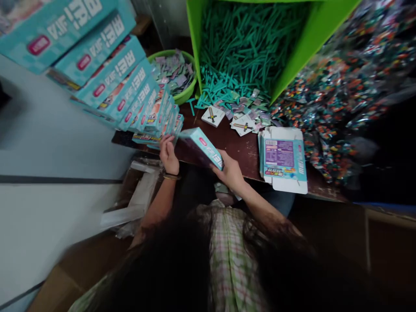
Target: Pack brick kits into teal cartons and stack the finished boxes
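My right hand (230,171) grips one end of a teal cardboard box (205,146), which is tilted above the table's front edge. To its left, my left hand (169,157) is raised with fingers apart, beside the lower end of a tall stack of similar teal boxes (130,97). Whether its fingertips touch the stack I cannot tell. On the right lie flattened cartons (283,156) with purple and teal printing. Two small white packs with a sword picture lie past the held box, a left pack (212,115) and a right pack (243,125).
A green bin (277,78) spills teal sticks (224,86) onto the brown table (242,154). Small colored packets fill a green basket (186,93). Clear bags of multicolored pieces (325,99) heap up at right. Below left stands an open carton (143,195) with plastic wrap.
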`<state>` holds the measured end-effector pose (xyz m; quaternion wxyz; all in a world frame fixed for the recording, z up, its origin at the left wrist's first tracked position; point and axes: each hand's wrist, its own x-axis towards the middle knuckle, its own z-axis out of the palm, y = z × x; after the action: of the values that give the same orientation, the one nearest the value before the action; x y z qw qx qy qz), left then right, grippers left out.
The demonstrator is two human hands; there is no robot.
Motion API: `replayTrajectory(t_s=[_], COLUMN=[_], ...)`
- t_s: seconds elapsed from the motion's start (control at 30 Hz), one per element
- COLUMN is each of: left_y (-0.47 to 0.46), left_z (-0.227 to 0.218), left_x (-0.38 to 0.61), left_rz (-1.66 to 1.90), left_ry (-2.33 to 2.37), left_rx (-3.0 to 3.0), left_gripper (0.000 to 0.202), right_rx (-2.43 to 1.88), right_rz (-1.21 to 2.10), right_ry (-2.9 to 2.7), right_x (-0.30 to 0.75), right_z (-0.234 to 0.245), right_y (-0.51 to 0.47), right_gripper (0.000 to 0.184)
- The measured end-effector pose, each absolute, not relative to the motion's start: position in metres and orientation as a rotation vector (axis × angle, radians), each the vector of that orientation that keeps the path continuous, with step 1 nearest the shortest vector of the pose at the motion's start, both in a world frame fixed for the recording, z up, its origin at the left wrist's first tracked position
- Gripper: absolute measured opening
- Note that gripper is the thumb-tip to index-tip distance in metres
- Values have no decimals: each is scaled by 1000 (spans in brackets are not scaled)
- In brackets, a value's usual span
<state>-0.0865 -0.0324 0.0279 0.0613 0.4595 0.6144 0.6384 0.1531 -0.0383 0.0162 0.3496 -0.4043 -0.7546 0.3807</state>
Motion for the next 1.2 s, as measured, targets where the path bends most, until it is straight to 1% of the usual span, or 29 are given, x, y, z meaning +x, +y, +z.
replayTrajectory(t_s=[0.07,0.13,0.2,0.27,0.3,0.37,0.4,0.43,0.47,0.5,0.53,0.57,0.63,0.7,0.8,0.87,0.93,1.0,1.07,1.13,1.2], left_y=[-34,-38,-40,-40,-40,-39,-38,-37,-36,-35,-34,-34,-37,-42,-48,-47,-41,-35,-30,-27,-25], left_z=[27,18,2,-16,-23,-34,-37,-38,-39,-39,-40,-40,-39,-34,-14,8,34,56,73,83,88], left_x=[-74,-59,-45,-30,-22,-5,4,12,18,23,26,28,25,17,3,-6,-15,-24,-30,-32,-30], left_rz=[1964,1865,1596,1292,1155,893,766,653,564,503,470,455,467,557,907,1193,1409,1535,1597,1626,1633], left_ry=[1859,1864,1867,1863,1852,1789,1751,1723,1708,1708,1715,1721,1703,1659,1578,1550,1592,1687,1755,1774,1768], left_rx=[1535,1705,1889,2038,2110,2261,2326,2377,2409,2427,2437,2445,2464,2467,2385,2226,1980,1708,1505,1411,1382], left_gripper=[54,51,44,39,42,63,74,80,82,79,73,65,51,41,31,32,36,41,49,56,61], right_rx=[-1094,-1054,-1016,-1105,-1201,-1406,-1481,-1531,-1555,-1556,-1545,-1528,-1493,-1471,-1466,-1469,-1445,-1372,-1270,-1156,-991], right_rz=[707,613,629,596,547,441,404,383,380,400,434,475,549,578,594,611,625,624,609,586,481], right_ry=[-2092,-2255,-2328,-2254,-2179,-2047,-2017,-2014,-2029,-2041,-2038,-2022,-1973,-1931,-1850,-1785,-1726,-1681,-1662,-1682,-1823], right_x=[155,154,159,175,186,211,221,229,234,237,238,238,237,238,244,246,247,248,250,250,241], right_z=[21,15,3,-10,-14,-21,-23,-26,-28,-31,-34,-36,-39,-40,-37,-33,-25,-11,12,42,71], right_y=[-32,-24,-8,18,35,71,88,102,115,124,131,135,138,138,137,136,133,126,114,96,74], right_gripper=[63,64,55,45,42,41,44,50,57,63,64,61,45,33,24,28,38,47,52,48,36])
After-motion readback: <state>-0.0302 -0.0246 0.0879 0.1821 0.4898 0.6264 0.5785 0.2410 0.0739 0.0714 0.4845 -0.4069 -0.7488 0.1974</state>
